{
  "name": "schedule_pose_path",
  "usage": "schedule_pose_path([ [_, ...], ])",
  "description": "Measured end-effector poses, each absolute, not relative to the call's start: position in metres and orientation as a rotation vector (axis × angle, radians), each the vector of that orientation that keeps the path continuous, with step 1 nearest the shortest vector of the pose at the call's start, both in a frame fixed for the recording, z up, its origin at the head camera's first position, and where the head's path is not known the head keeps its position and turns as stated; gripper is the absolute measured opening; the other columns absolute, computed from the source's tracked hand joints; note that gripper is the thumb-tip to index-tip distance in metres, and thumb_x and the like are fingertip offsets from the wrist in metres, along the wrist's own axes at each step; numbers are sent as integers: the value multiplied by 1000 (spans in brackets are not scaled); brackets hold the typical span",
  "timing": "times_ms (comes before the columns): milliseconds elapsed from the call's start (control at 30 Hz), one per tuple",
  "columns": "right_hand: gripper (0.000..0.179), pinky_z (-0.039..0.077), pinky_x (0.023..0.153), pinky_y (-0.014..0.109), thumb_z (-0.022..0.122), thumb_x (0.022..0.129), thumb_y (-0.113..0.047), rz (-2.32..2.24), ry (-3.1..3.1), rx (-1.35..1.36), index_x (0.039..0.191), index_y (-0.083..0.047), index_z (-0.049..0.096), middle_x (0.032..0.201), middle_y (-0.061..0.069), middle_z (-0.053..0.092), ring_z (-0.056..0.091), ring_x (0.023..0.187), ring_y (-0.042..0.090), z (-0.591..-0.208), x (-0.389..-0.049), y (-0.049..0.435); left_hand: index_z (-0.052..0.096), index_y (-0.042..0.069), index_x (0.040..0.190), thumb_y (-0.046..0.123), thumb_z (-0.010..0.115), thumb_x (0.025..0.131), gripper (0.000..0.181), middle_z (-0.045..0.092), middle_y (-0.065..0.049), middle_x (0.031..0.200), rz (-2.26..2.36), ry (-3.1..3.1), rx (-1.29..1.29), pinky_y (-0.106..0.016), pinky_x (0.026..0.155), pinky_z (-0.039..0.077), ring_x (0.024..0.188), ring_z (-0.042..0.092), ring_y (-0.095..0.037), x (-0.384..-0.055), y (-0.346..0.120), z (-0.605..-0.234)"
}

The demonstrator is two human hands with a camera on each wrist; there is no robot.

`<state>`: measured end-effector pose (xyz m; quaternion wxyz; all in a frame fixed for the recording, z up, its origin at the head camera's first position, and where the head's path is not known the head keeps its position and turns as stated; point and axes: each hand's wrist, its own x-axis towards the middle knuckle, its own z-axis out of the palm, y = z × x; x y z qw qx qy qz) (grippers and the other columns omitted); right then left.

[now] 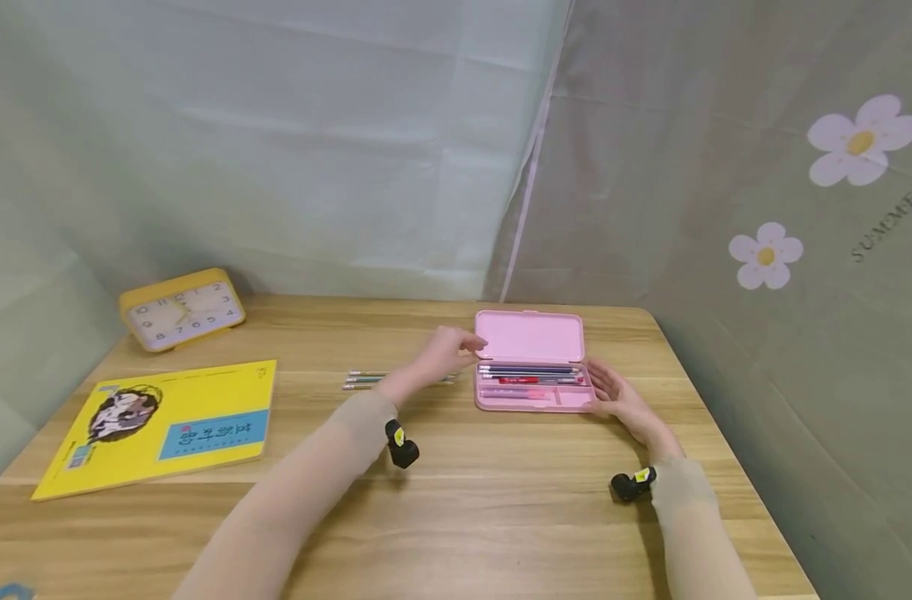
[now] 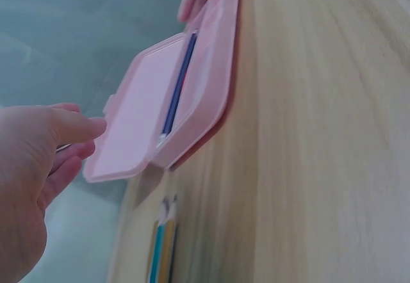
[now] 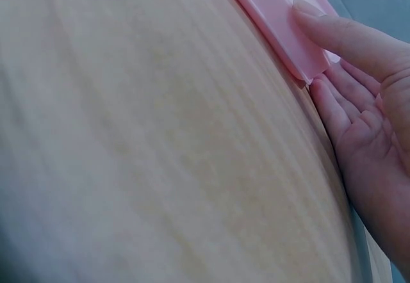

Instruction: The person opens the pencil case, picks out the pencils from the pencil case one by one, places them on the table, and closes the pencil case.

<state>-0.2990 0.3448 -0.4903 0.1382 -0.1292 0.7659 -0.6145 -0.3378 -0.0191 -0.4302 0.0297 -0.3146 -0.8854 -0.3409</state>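
Near the far edge of the desk (image 1: pixel 501 500), right of its middle, we see a pink pencil case (image 1: pixel 531 408) lying open, its lid (image 1: pixel 531 335) tipped back toward the pale cloth (image 1: pixel 336 150). Inside it lie dark pencils (image 1: pixel 527 369) along the hinge side, a red pen (image 1: pixel 518 380) just in front of them, and a pink pen (image 1: pixel 512 393) in the front compartment. Our right hand (image 1: pixel 623 404) grips the case's right end, the thumb (image 3: pixel 352 43) over the front rim and the fingers (image 3: pixel 352 91) against the end wall. Our left hand (image 1: pixel 444 354) is relaxed at the lid's left edge, thumb and fingers only slightly bent; whether it touches the lid we cannot tell. Left of the case, partly behind our left forearm (image 1: pixel 313 483), at least 3 loose pencils (image 1: pixel 362 379) lie side by side on the desk, their tips toward the case. Farther left we have a yellow book (image 1: pixel 223 400) with a blue panel (image 1: pixel 214 435), and behind it a yellow alarm clock (image 1: pixel 182 310), turned at an angle. White flowers (image 1: pixel 861 142) decorate the grey cloth (image 1: pixel 651 167) at right.
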Motion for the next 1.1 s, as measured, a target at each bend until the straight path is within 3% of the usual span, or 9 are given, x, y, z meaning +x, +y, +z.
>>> schedule_pose_path([
  [267, 93, 31, 112, 14, 68, 85, 2, -1772, 2218, -356, 155, 1, 8, 163, 22, 10, 11, 150, 39, -489, -298, 344, 69, -2, 113, 1, 69, 87, 26, 73, -14, 109, -988, -2768, -942, -34, 89, 57, 99, 70, -25, -340, 6, -438],
  [1100, 94, 30, 113, 16, 69, 84, 3, -1785, 2204, -346, 155, 1, 8, 163, 21, 10, 11, 150, 38, -489, -300, 344, 70, 2, 117, 2, 66, 90, 27, 71, -10, 116, -788, -2922, -943, -35, 102, 50, 113, 65, -23, -343, 28, -458],
])
